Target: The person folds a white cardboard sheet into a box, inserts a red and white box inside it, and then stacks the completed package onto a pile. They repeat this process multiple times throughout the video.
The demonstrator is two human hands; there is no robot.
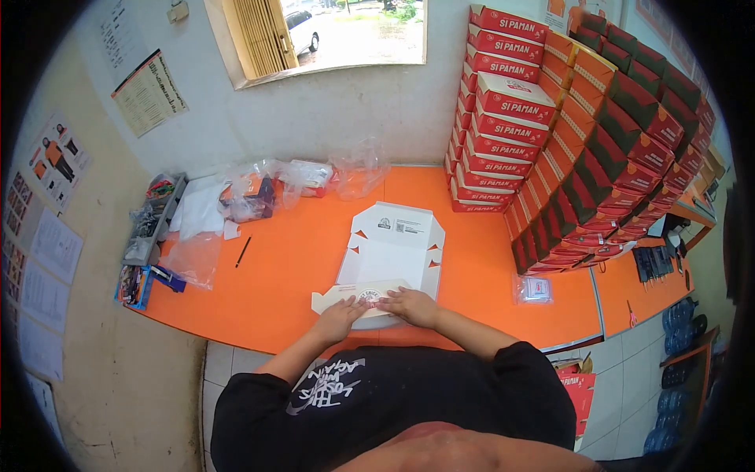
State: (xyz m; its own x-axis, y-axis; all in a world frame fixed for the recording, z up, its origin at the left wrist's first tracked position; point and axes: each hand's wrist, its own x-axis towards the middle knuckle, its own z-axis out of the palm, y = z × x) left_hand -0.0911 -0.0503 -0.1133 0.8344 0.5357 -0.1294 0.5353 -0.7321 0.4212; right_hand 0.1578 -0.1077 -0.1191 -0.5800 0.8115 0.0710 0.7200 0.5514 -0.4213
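Note:
A flat cardboard box blank [391, 256], white with small red marks at its notched sides, lies on the orange table in front of me. Its near panel is folded up and shows a round printed logo. My left hand [344, 318] lies on the left part of that panel, fingers stretched toward the logo. On the right part rests my right hand [412, 307], also with fingers laid out flat. The fingertips of both hands nearly meet over the logo. The panel's near underside is partly hidden by my hands.
Tall stacks of red boxes [503, 149] and dark red-black boxes [621, 169] stand at the right. A pen [244, 252], plastic bags [358, 169] and a grey organizer [161, 212] are at the left and back. A small clear packet [535, 290] lies near the right edge.

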